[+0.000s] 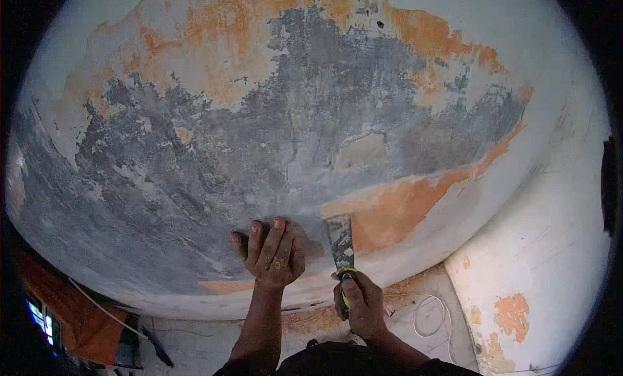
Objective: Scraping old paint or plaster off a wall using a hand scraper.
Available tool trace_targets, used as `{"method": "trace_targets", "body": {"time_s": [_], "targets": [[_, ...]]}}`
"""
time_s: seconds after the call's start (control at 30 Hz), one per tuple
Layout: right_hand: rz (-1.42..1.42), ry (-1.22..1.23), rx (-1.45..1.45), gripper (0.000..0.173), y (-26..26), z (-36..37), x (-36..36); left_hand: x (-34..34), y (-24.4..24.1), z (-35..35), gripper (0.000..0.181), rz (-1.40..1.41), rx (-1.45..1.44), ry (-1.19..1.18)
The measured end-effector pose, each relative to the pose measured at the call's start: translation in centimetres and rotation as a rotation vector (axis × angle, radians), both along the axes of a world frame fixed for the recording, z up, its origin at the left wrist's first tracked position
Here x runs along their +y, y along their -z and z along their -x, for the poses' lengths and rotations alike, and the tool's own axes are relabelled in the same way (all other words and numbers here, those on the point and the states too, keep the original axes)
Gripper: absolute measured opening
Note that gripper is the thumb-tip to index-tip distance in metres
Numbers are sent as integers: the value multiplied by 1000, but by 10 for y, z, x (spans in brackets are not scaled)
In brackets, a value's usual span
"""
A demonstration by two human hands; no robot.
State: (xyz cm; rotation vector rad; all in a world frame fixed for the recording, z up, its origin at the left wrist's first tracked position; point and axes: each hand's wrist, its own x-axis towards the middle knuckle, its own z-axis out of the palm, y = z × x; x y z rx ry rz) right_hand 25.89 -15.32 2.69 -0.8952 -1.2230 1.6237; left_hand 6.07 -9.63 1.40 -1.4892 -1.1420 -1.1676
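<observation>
A putty knife [341, 244] with a black and yellow handle is in my right hand [360, 298], its blade pointing up the wall. The blade's end lies at the border between grey plaster and an exposed orange patch [389, 210]; whitish residue marks its face. To the left of the blade, my left hand [272, 254] rests against the grey part of the wall [272, 176], fingers apart and nothing in them. A smear of something pale crosses its back.
Above, whitish paint with orange streaks [209, 49] surrounds the grey area. A small dark hole [380, 24] is near the top. Below lie a looped white cable [428, 317] on the floor and orange-brown cloth [82, 327]. Another wall [530, 259] with peeled patches stands at the right.
</observation>
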Motion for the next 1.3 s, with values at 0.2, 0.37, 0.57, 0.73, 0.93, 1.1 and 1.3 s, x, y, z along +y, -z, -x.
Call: {"method": "trace_targets", "body": {"time_s": [0.2, 0.37, 0.57, 0.73, 0.93, 1.1, 1.3], "targets": [[-77, 41, -22, 29, 0, 0, 1, -2, -1, -2, 28, 26, 21, -37], [-21, 13, 6, 32, -2, 3, 7, -4, -3, -3, 28, 27, -1, -21], [4, 27, 32, 35, 19, -1, -2, -1, -5, -7, 31, 22, 51, -32], [56, -51, 97, 37, -1, 6, -1, -3, 0, -1, 29, 24, 33, -28], [131, -134, 106, 40, 2, 4, -4, -3, 4, -1, 30, 35, 41, -36], [76, -107, 121, 41, 5, 10, -6, -4, 4, -1, 28, 25, 2, 5], [111, -139, 94, 40, -1, 9, 0, -3, 5, -1, 27, 16, 7, -10]]}}
